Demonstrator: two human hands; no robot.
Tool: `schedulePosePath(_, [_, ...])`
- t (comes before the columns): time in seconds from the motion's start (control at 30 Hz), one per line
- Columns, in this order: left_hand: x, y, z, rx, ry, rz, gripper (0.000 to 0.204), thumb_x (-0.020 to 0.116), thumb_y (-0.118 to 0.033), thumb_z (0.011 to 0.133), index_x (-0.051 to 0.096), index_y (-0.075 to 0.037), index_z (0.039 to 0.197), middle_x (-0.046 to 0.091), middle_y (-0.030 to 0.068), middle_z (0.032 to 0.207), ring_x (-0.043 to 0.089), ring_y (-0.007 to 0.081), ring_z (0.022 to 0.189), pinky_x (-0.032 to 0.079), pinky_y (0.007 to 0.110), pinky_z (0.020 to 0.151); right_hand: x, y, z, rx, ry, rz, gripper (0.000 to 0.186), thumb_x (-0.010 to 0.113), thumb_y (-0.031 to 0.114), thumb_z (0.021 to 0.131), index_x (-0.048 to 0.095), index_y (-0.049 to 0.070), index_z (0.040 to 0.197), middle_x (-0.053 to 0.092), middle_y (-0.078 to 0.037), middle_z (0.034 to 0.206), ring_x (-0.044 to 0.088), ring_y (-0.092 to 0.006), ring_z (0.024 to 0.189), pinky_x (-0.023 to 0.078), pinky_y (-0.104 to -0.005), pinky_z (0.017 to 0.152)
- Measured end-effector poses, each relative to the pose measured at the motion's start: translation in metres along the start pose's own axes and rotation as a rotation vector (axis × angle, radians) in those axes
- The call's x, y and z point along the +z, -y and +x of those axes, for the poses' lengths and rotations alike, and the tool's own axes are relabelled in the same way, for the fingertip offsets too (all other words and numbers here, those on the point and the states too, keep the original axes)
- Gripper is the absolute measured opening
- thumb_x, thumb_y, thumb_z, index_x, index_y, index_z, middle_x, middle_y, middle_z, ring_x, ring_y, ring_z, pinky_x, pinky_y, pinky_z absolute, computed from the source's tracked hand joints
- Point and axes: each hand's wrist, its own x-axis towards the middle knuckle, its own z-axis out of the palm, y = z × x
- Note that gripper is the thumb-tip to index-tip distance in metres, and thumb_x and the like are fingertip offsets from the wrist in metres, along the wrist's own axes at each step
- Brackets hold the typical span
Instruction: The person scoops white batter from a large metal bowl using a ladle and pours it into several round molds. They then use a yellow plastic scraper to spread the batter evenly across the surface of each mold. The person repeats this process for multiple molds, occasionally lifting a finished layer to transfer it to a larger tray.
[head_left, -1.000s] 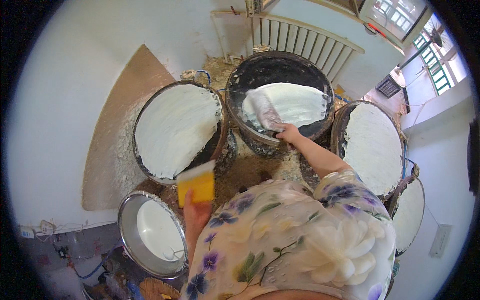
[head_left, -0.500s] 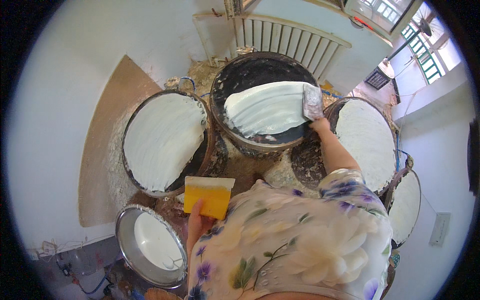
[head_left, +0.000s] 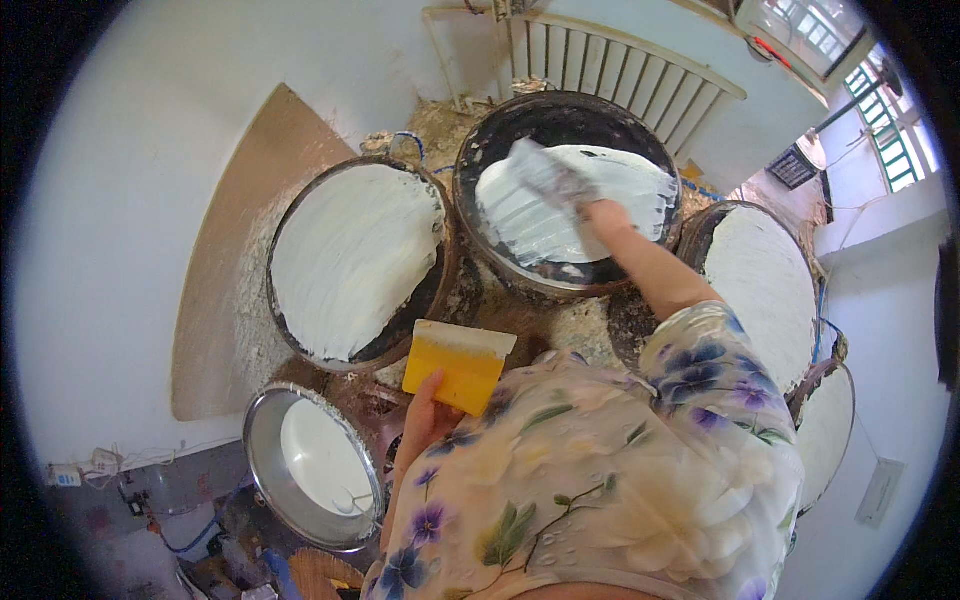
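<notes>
My right hand (head_left: pixel 608 222) grips a flat spreader (head_left: pixel 552 178), blurred by motion, whose blade lies across the left part of a white batter layer (head_left: pixel 635 190). That batter coats the middle of a large dark round griddle (head_left: pixel 505 130), where black surface shows along the far side and the front. Lower and nearer to me, my left hand (head_left: pixel 428 412) is closed on a yellow scraper (head_left: pixel 455 372) with a pale, coated edge. The scraper is held off the griddles, close to my flowered shirt.
A batter-coated griddle (head_left: pixel 350 265) stands at the left, another (head_left: pixel 762 290) at the right, and a further one (head_left: pixel 828 430) lower right. A metal bowl (head_left: pixel 262 465) of white liquid, with a utensil in it, sits at lower left. A radiator (head_left: pixel 610 62) lines the far wall.
The spreader has swept with my right hand from the batter's right edge to its left part. My left hand still holds the yellow scraper. The whole view has shifted slightly.
</notes>
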Motion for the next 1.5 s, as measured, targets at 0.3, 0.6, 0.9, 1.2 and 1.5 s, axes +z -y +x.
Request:
schedulePosePath(0.3, [-0.004, 0.001, -0.002, 0.085, -0.116, 0.017, 0.033, 0.048, -0.029, 0.084, 0.045, -0.007, 0.109, 0.055, 0.0055, 0.098, 0.055, 0.0126, 0.065, 0.043, 0.022, 0.050, 0.056, -0.132, -0.048, 0.610, -0.255, 0.663, 0.035, 0.056, 0.004, 0.070, 0.059, 0.015, 0.103, 0.060, -0.010, 0.073, 0.058, -0.0235, 0.064, 0.045, -0.0349, 0.056])
schedulePosePath(0.6, [0.019, 0.001, 0.020, 0.015, -0.093, 0.001, 0.033, 0.046, -0.029, 0.086, 0.043, -0.007, 0.110, 0.054, 0.0061, 0.100, 0.054, 0.0125, 0.070, 0.042, 0.022, 0.050, -0.015, 0.059, 0.003, 0.036, 0.093, 0.912, 0.039, 0.066, 0.011, 0.067, 0.059, 0.018, 0.105, 0.061, -0.009, 0.072, 0.055, -0.0198, 0.059, 0.046, -0.0322, 0.056])
schedulePosePath(0.9, [0.015, 0.000, 0.027, 0.044, -0.119, 0.025, 0.042, 0.049, -0.033, 0.084, 0.039, -0.007, 0.116, 0.052, 0.0081, 0.106, 0.051, 0.0196, 0.085, 0.043, 0.033, 0.068, -0.005, -0.048, 0.038, 0.260, -0.034, 0.206, 0.027, 0.045, 0.028, 0.080, 0.060, 0.016, 0.099, 0.059, -0.016, 0.096, 0.056, -0.0317, 0.090, 0.044, -0.0398, 0.077])
schedulePosePath(1.2, [0.015, -0.007, 0.027, 0.027, -0.119, -0.005, 0.033, 0.046, -0.027, 0.085, 0.043, -0.008, 0.111, 0.055, 0.0049, 0.100, 0.053, 0.0126, 0.068, 0.042, 0.022, 0.051, 0.031, -0.120, 0.010, 0.795, -0.208, 1.326, 0.044, 0.066, 0.003, 0.065, 0.057, 0.012, 0.107, 0.054, -0.004, 0.066, 0.046, -0.0129, 0.046, 0.038, -0.0283, 0.042])
schedulePosePath(1.5, [0.036, -0.009, 0.029, 0.123, -0.145, -0.045, 0.038, 0.050, -0.028, 0.084, 0.041, -0.009, 0.115, 0.052, 0.0053, 0.110, 0.054, 0.0179, 0.094, 0.046, 0.025, 0.058, -0.025, 0.055, 0.047, 0.008, 0.257, 0.815, 0.035, 0.066, 0.013, 0.066, 0.062, 0.019, 0.100, 0.060, -0.006, 0.076, 0.056, -0.0177, 0.064, 0.047, -0.0313, 0.060])
